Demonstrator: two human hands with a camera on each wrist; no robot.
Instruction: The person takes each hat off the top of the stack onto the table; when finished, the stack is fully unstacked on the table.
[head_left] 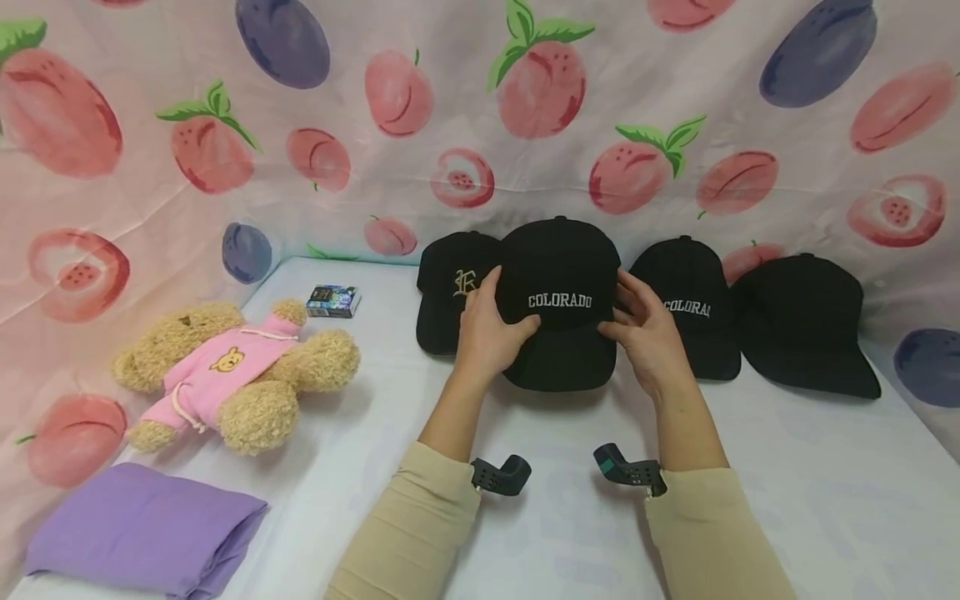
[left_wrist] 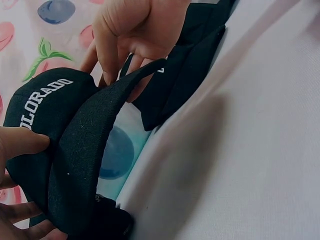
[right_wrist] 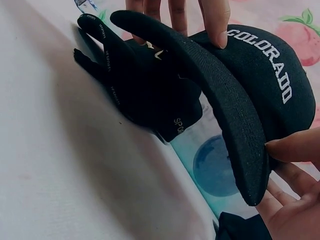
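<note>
A black baseball cap (head_left: 559, 258) with white COLORADO lettering is held between both hands, its brim tilted down towards me. My left hand (head_left: 483, 329) grips its left side, thumb on the front near the brim and fingers around the edge. On the opposite side my right hand (head_left: 651, 337) pinches it the same way. Both wrist views show the cap's curved brim (right_wrist: 235, 105) raised off the white surface. Behind to the left is a black cap with a gold letter (head_left: 438, 321), partly hidden. A second COLORADO cap (head_left: 686, 271) stands just right of my right hand.
A plain black cap (head_left: 802, 321) sits at the far right of the row. On the left lie a teddy bear (head_left: 258, 417) in a pink top, a small box (head_left: 333, 301) and a folded purple cloth (head_left: 142, 525). Fruit-print fabric (head_left: 450, 92) hangs behind the white surface (head_left: 555, 533).
</note>
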